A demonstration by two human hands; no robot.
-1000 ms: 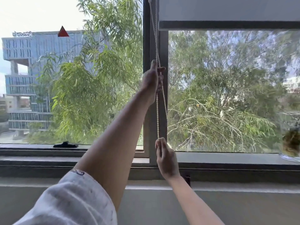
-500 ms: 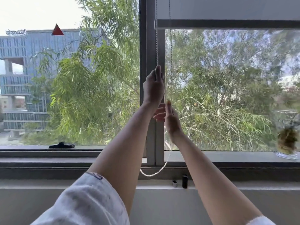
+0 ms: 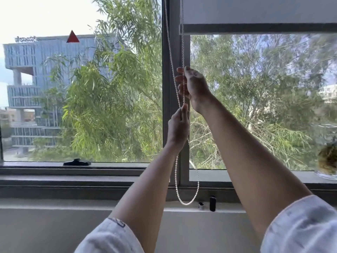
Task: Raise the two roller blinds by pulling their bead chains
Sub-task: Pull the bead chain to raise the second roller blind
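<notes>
Your right hand (image 3: 194, 86) has climbed above your left hand (image 3: 178, 127); both grips hold the white bead chain (image 3: 176, 172), so the grey roller blind (image 3: 259, 13) keeps rising.

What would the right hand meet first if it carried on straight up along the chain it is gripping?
Probably the bottom bar of the roller blind, directly above the right hand on the bead chain. Depth is unclear, so it might pass in front.

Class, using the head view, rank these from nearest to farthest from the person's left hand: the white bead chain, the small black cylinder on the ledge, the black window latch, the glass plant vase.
1. White bead chain: gripped in the left hand.
2. Small black cylinder: below, slightly right, on the ledge.
3. Black window latch: lower left, on the sill.
4. Glass plant vase: far right edge.
</notes>
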